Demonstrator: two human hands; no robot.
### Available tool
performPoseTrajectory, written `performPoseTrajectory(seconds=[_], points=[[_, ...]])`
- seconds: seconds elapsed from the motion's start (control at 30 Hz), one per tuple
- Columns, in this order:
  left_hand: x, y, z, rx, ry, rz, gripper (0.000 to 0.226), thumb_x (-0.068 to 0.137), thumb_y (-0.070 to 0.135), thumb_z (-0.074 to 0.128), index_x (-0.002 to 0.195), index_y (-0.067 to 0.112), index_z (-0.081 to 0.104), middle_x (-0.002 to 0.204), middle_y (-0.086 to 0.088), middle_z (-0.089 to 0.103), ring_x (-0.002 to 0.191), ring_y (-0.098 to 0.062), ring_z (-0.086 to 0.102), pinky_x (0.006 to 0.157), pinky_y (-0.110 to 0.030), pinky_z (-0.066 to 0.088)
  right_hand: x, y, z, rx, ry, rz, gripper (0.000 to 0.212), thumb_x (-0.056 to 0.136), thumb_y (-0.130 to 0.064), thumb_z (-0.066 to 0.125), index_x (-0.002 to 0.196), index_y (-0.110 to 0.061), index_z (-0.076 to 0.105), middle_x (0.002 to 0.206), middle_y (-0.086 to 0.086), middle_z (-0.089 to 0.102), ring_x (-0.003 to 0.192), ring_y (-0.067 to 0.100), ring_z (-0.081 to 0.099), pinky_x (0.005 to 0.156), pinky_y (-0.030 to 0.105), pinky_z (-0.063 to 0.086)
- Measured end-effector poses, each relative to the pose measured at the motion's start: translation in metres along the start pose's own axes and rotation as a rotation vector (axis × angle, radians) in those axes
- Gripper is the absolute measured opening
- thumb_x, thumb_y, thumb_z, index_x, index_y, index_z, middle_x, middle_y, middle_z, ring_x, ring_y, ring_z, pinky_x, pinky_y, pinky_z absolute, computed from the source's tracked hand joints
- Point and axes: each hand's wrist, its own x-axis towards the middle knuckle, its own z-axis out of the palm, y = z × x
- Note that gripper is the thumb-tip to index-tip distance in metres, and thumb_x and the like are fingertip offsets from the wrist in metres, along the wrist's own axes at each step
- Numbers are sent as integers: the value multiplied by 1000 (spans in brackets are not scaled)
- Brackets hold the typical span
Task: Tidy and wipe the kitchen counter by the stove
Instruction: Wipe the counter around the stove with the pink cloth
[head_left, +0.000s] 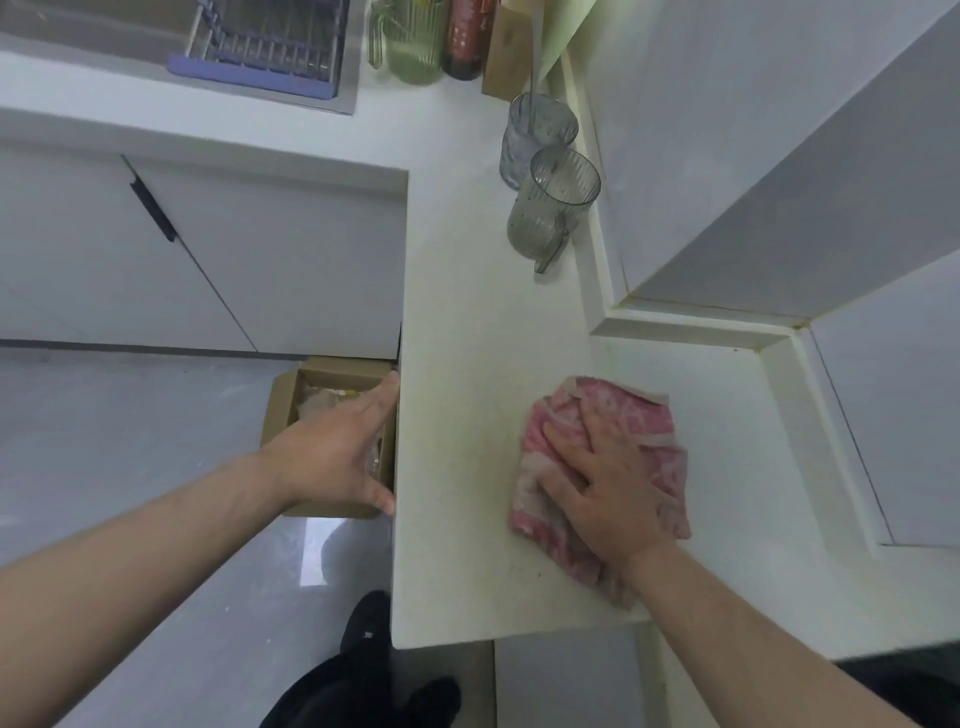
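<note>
A pink and white patterned cloth (644, 421) lies bunched on the white counter (467, 364). My right hand (602, 483) presses flat on top of the cloth, fingers spread over it. My left hand (337, 447) hovers at the counter's left edge, palm cupped toward the edge, fingers apart and holding nothing. Below it on the floor stands an open cardboard box (285, 395) with scraps inside. Faint yellowish stains mark the counter between my hands.
Two ribbed glass mugs (550, 208) stand against the wall further along the counter. Beyond them are a green glass jug (415, 47), a dark red bottle (467, 36) and a wooden board (506, 52). A dish rack (265, 47) sits in the sink. White cabinet doors (208, 249) lie left.
</note>
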Motion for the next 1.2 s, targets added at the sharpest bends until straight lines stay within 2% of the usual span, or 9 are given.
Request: performPoseTrajectory(seconds=[0.07, 0.17, 0.27, 0.37, 0.5, 0.73, 0.83, 1.03, 1.2], points=[[0, 0, 0, 2, -7, -7, 145, 48, 58, 88, 148, 48, -16, 150, 18, 35, 134, -9, 38, 97, -37, 42, -12, -4, 5, -14, 38, 64, 77, 78, -80, 20, 149, -51, 15, 163, -11, -1, 151, 14, -2, 120, 31, -4], [0, 1, -1, 18, -8, -14, 143, 48, 60, 87, 148, 48, -15, 147, 17, 40, 133, -11, 41, 100, -44, 42, -14, -14, 10, -77, 143, 235, 100, 75, -84, 23, 156, -30, -1, 165, 6, 0, 151, 23, -1, 120, 37, -2], [0, 2, -1, 3, -6, -15, 141, 50, 57, 88, 148, 49, -14, 146, 17, 40, 132, -9, 40, 97, -40, 42, -7, -17, 12, -116, 113, 302, 110, 73, -86, 18, 156, -18, -4, 164, 10, -4, 151, 23, -6, 122, 40, -4], [1, -1, 0, -39, -10, -21, 145, 48, 56, 90, 148, 50, -15, 152, 17, 36, 135, -9, 39, 97, -35, 44, 1, -12, 7, -142, 81, 247, 110, 72, -85, 12, 156, -16, -4, 164, 10, -4, 151, 21, -8, 122, 38, -5], [2, -1, 2, -53, -19, -18, 148, 46, 57, 91, 148, 48, -15, 152, 19, 35, 132, -8, 44, 92, -30, 47, 25, -8, -5, -153, 91, 186, 101, 84, -79, 26, 157, -15, 1, 165, 9, 2, 152, 21, -3, 123, 37, -2], [2, 1, 1, -56, -21, 22, 146, 49, 54, 91, 148, 49, -16, 156, 27, 21, 135, -1, 36, 99, -28, 42, 79, 2, -19, -220, 149, 160, 108, 76, -81, 12, 155, -7, 14, 161, 17, 18, 149, 28, 13, 122, 40, 7], [2, -1, 3, -64, -11, 9, 148, 47, 51, 92, 148, 49, -15, 154, 27, 26, 133, -3, 39, 97, -30, 45, 86, 3, -20, -225, 169, 157, 108, 77, -81, 13, 154, -6, 16, 160, 17, 21, 148, 28, 16, 122, 40, 8], [0, -3, 5, -76, -21, -32, 145, 45, 49, 93, 148, 53, -10, 149, 22, 39, 130, -11, 47, 97, -37, 48, 42, -7, -8, -160, 132, 106, 97, 87, -77, 26, 156, -11, 10, 164, 12, 11, 151, 23, 4, 122, 38, 1], [-1, -1, 4, -40, -12, -59, 141, 48, 39, 94, 146, 55, -6, 149, 21, 39, 125, -15, 50, 75, -26, 43, -15, -9, 5, -138, 57, 96, 96, 83, -78, 26, 157, -21, 1, 165, 5, 2, 151, 20, -2, 121, 36, -2]])
